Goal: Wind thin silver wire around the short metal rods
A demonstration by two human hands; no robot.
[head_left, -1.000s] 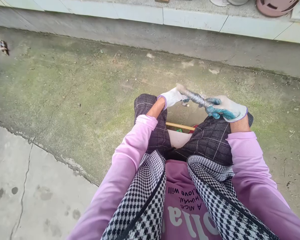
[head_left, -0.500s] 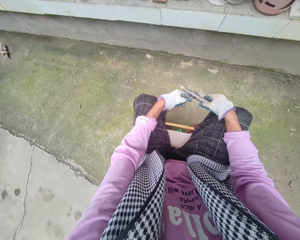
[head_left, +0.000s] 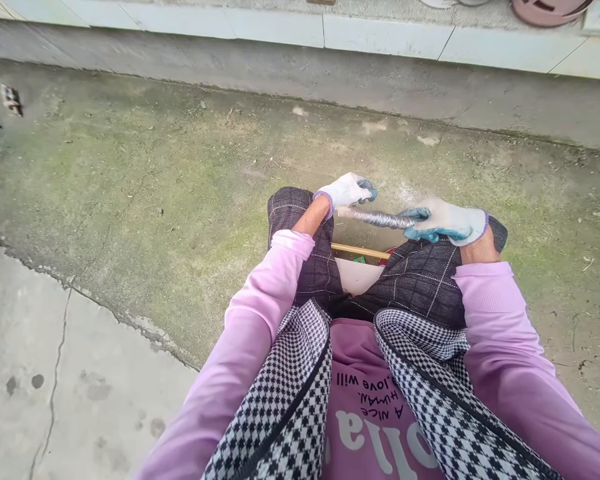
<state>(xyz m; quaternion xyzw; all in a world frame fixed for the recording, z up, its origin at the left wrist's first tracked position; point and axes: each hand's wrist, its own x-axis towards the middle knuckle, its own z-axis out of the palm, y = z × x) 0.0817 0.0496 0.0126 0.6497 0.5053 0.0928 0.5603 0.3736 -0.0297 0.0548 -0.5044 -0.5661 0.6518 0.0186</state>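
Observation:
A short rod (head_left: 380,219) with a pale end looks wound in something silvery and shiny; it may be wire or film, I cannot tell which. My right hand (head_left: 445,223), in a white knit glove with a blue-green palm, is closed around the rod's right end. The rod points left, nearly level and somewhat blurred, over the gap between my knees. Above its pale left end is my left hand (head_left: 353,190) in a matching glove, apart from the rod. Its fingers are curled together, and what they hold, if anything, is hidden.
Between my legs lie a yellow wooden stick (head_left: 361,251) and a small green item (head_left: 360,260). Mossy concrete ground (head_left: 180,167) surrounds me. A raised tiled ledge (head_left: 380,37) runs along the far side, with a pink shoe-like object (head_left: 550,12) on it. Debris (head_left: 11,100) lies far left.
My right hand has moved slightly right and toward me with the rod. The rod's left end has dropped from beside my left hand to below it. My left hand has lifted slightly.

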